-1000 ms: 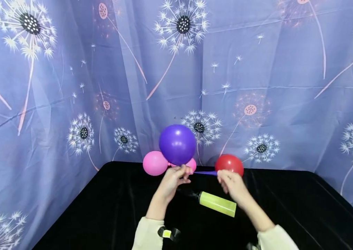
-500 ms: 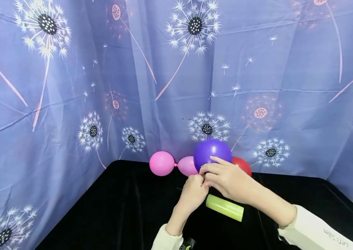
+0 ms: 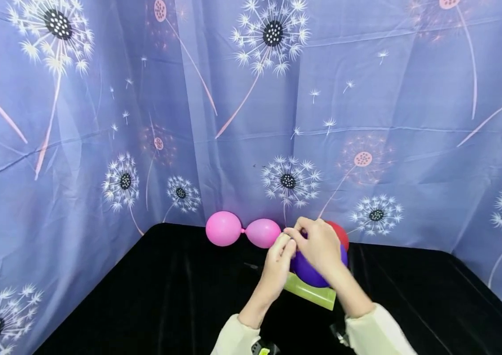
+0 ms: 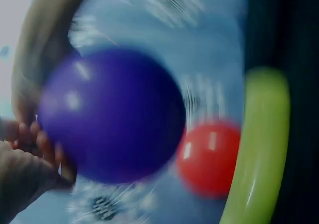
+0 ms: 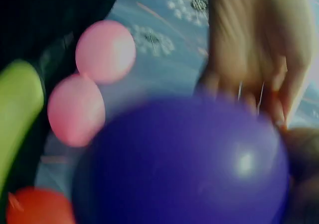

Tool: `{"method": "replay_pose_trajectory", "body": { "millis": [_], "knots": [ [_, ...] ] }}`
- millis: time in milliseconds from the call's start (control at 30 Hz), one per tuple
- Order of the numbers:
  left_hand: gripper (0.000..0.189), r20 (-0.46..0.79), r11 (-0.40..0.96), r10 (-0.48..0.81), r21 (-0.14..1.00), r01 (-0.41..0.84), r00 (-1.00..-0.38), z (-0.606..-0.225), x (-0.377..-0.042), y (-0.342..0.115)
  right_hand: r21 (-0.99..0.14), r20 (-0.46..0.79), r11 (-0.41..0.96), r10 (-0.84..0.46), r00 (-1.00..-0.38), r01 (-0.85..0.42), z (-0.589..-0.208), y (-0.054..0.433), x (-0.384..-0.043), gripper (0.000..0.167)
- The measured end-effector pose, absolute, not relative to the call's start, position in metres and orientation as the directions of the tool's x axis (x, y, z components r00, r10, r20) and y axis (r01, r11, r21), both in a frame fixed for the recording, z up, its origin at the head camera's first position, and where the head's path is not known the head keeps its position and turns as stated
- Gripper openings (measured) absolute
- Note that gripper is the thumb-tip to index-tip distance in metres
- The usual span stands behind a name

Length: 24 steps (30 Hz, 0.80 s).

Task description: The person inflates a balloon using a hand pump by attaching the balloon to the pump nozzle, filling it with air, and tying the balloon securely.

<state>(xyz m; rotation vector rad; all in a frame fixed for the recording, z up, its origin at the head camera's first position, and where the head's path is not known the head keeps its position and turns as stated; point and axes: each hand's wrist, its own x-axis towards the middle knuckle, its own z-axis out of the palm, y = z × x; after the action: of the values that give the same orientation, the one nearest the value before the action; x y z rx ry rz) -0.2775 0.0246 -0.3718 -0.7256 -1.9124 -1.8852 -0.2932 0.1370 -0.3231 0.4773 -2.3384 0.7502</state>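
Observation:
A round, inflated purple balloon hangs below my two hands in the head view. My left hand and right hand meet at its neck, fingertips close together and pinching it. The neck itself is mostly hidden by the fingers. In the left wrist view the purple balloon fills the middle, with the fingers of both hands at its left side. From the right wrist, the left hand shows behind the purple balloon.
Two pink balloons joined at their necks lie at the back of the black-covered table. A red balloon sits behind my right hand. Beneath the purple balloon lies a yellow-green pump. A dandelion-print curtain stands behind.
The purple balloon has swung from above my left hand to below my right hand. My hands, apart with the neck stretched between them a second ago, have come together at it.

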Motion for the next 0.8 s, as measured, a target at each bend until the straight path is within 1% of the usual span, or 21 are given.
{"method": "replay_pose_trajectory", "body": {
  "millis": [33, 67, 133, 167, 233, 300, 367, 467, 500, 567, 600, 667, 800],
  "knots": [
    [0.025, 0.529, -0.163, 0.071, 0.843, 0.513, -0.846, -0.371, -0.277, 0.025, -0.403, 0.673, 0.780, -0.102, -0.732, -0.479, -0.326, 0.131, -0.292, 0.029],
    [0.025, 0.469, -0.285, 0.045, 0.852, 0.439, -0.882, -0.370, -0.277, 0.025, -0.421, 0.685, 0.779, -0.061, -0.726, -0.464, -0.329, 0.126, -0.291, 0.028],
    [0.027, 0.398, -0.438, 0.023, 0.829, 0.348, -0.917, -0.368, -0.277, 0.024, -0.480, 0.682, 0.760, 0.010, -0.731, -0.438, -0.334, 0.118, -0.290, 0.026],
    [0.027, 0.378, -0.472, 0.019, 0.820, 0.325, -0.926, -0.367, -0.277, 0.023, -0.518, 0.672, 0.740, 0.041, -0.740, -0.429, -0.336, 0.115, -0.290, 0.026],
    [0.029, 0.360, -0.499, 0.023, 0.812, 0.302, -0.932, -0.366, -0.277, 0.022, -0.562, 0.668, 0.706, 0.079, -0.740, -0.431, -0.339, 0.112, -0.290, 0.026],
    [0.029, 0.355, -0.510, 0.029, 0.809, 0.292, -0.934, -0.365, -0.276, 0.020, -0.549, 0.702, 0.697, 0.085, -0.708, -0.461, -0.341, 0.110, -0.291, 0.025],
    [0.030, 0.350, -0.519, 0.030, 0.806, 0.284, -0.936, -0.365, -0.277, 0.017, -0.498, 0.762, 0.696, 0.068, -0.644, -0.517, -0.346, 0.107, -0.290, 0.020],
    [0.031, 0.351, -0.529, 0.036, 0.801, 0.280, -0.936, -0.367, -0.279, 0.013, -0.348, 0.872, 0.702, 0.001, -0.489, -0.621, -0.357, 0.108, -0.287, 0.008],
    [0.031, 0.350, -0.525, 0.041, 0.804, 0.278, -0.936, -0.368, -0.280, 0.012, -0.305, 0.893, 0.696, -0.028, -0.449, -0.650, -0.360, 0.111, -0.285, 0.003],
    [0.031, 0.350, -0.510, 0.061, 0.816, 0.273, -0.935, -0.369, -0.282, 0.011, -0.230, 0.916, 0.675, -0.093, -0.390, -0.701, -0.364, 0.119, -0.283, 0.008],
    [0.031, 0.352, -0.504, 0.076, 0.821, 0.268, -0.933, -0.369, -0.283, 0.011, -0.204, 0.920, 0.661, -0.122, -0.372, -0.722, -0.364, 0.124, -0.282, 0.010],
    [0.032, 0.345, -0.499, 0.113, 0.831, 0.247, -0.932, -0.368, -0.284, 0.010, -0.197, 0.908, 0.629, -0.172, -0.382, -0.752, -0.362, 0.133, -0.284, 0.015],
    [0.032, 0.335, -0.473, 0.180, 0.854, 0.217, -0.925, -0.366, -0.285, 0.005, -0.250, 0.855, 0.543, -0.265, -0.446, -0.802, -0.354, 0.146, -0.292, 0.018]
  ]
}}
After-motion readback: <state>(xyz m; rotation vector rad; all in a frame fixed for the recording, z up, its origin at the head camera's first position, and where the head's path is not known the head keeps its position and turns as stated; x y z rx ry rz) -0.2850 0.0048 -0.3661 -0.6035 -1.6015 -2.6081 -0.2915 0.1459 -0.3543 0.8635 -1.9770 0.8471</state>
